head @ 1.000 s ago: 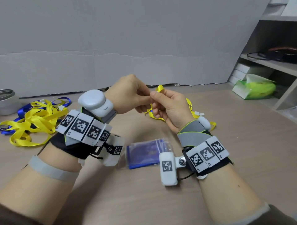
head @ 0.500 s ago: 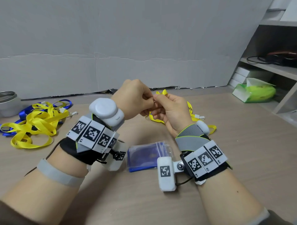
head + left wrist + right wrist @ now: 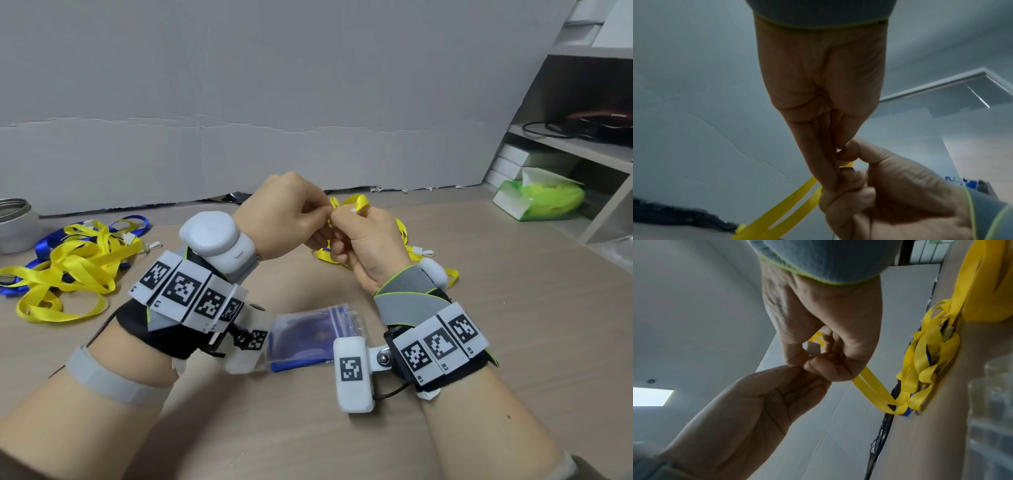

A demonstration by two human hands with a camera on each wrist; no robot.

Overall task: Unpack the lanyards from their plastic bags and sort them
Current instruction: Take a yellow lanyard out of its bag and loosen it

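Here, as I log it from my station. Surface: a pale wood-grain tabletop (image 3: pixel 513 325), matte, backed by a grey board wall (image 3: pixel 239 102) with a ragged seam running across it. Right edge of the room: open shelving (image 3: pixel 582 147) holding a green tissue pack (image 3: pixel 544 198) and dark cables. Far left: the curved side of a metal tin (image 3: pixel 13 226).

Item one: a yellow lanyard (image 3: pixel 356 202), flat glossy ribbon, held up between both hands above the table, its remaining loops trailing down behind the right hand (image 3: pixel 366 246) to a small white clip (image 3: pixel 423 251) lying on the wood. My left hand (image 3: pixel 287 219) pinches the ribbon's top with thumb against fingertips; the right hand is curled round the same ribbon, thumb pressed to forefinger, the two pinches touching. The wrist views show two parallel yellow strands running out below the right fist.

Item two: a clear plastic bag (image 3: pixel 308 339) with blue contents, flat on the table just beneath the wrists.

Item three: a loose pile of lanyards (image 3: pixel 68 267), yellow over blue, tangled loops at the left of the table.
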